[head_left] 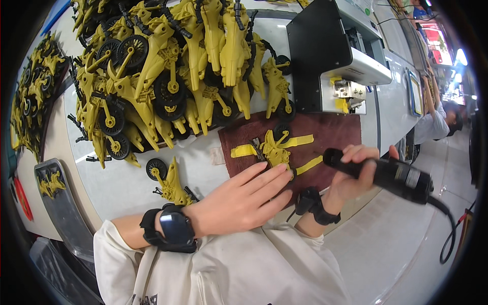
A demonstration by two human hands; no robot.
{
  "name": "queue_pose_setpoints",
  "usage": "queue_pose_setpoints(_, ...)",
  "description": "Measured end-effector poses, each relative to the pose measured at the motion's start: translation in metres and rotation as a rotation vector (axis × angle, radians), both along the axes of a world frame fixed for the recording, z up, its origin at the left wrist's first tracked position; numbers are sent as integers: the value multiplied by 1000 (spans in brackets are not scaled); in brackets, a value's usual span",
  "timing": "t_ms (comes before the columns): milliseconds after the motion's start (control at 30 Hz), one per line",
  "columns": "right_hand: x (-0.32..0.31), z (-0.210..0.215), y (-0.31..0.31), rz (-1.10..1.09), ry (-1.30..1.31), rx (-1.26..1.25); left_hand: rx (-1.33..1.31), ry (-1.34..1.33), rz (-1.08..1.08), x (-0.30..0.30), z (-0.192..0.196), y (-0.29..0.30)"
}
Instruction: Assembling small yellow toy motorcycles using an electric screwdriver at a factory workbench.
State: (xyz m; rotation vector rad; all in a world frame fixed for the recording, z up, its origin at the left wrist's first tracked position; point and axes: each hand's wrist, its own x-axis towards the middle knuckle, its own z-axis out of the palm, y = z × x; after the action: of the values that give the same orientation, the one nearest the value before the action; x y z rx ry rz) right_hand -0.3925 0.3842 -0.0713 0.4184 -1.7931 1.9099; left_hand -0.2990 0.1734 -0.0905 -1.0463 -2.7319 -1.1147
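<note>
The left hand [239,198] lies flat, fingers spread, pressing a yellow plastic toy motorcycle frame [274,150] onto the dark red cloth mat [340,132] at the table's near edge; the right hand's [353,175] grip is clamped on a black cylindrical electric screwdriver [391,175].

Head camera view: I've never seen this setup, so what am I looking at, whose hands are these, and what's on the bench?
This is one picture from a fisheye camera worn on a person's head, looking down, so straight edges bend near the rim. The two forearms coming from the bottom are that person's own. The left hand lies flat, its fingertips pressing on a yellow toy part that rests on a dark red cloth. The right hand grips a black corded power tool, its tip pointing toward the part. Both wrists wear black bands. On the white bench, a big pile of yellow toy motorbikes with black wheels lies behind, one single bike nearer. A black and white machine stands behind the cloth. Another person works farther right.
</note>
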Motion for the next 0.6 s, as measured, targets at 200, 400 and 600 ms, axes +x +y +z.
queue_pose_setpoints(200,30,20,-21,387,-199,23,-75,119,250,-7,0,-14)
queue_pose_setpoints(400,9,37,-27,493,-883,260,113,125,320,-1,-4,-22)
queue_pose_setpoints(600,-10,11,-43,546,-809,810,22,-257,446,-15,-7,-19)
